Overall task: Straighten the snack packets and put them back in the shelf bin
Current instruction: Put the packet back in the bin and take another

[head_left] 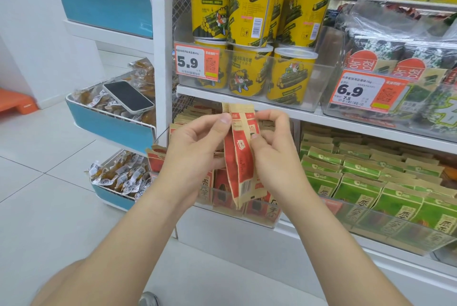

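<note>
The left hand [195, 150] pinches a small sheaf of snack packets [241, 159] near the top, thumb pressed to its left edge and fingers curled behind. The right hand [277, 157] grips the same sheaf from the other side, thumb on the front face, fingers hooked over the upper edge. The packets are red and brown paper; they stand nearly upright between the two hands, their bottoms splaying a little. They are held up in front of the clear shelf bin [262, 219] on the lower shelf, their lower ends just over its front wall.

More red packets [220, 188] of the same kind stand in that bin, and a few lean out at its left end. Just to the right, green packets [358, 182] fill the neighbouring bin in rows. On the shelf above stand yellow tubs [249, 14] behind a price tag [197, 62] reading 5.9. Off to the left, a phone [128, 96] lies face up on wrapped snacks in a blue-fronted rack bin [111, 127].
</note>
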